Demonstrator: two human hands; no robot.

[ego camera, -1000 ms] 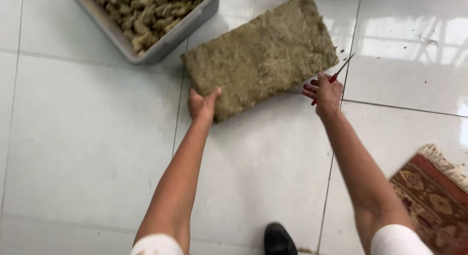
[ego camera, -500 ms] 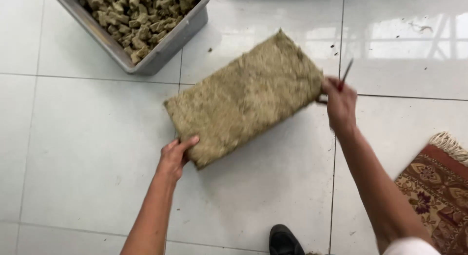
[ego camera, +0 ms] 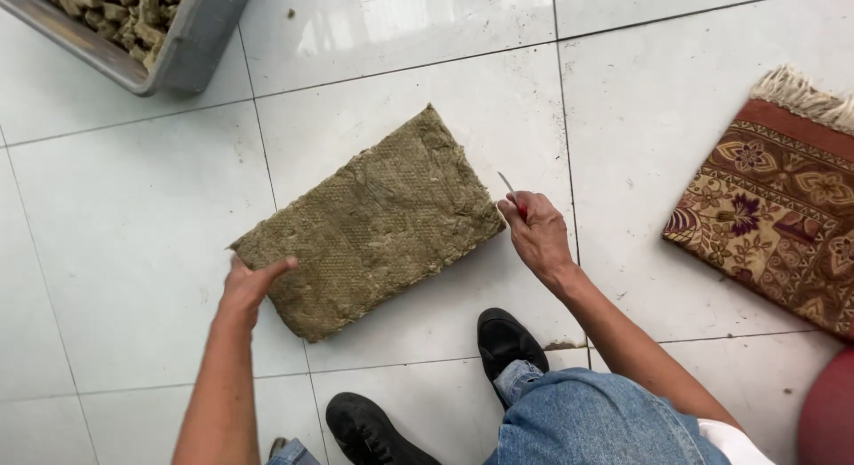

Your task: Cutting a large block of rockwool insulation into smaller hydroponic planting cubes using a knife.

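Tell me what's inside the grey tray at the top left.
The grey tray holds small olive-brown fibrous cubes, the same stuff as the slab under the left hand. The frame edge cuts off most of the tray; its bottom is covered.

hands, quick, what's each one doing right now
left hand: open, resting on the olive-brown fibrous slab
right hand: closed on a red-handled blade
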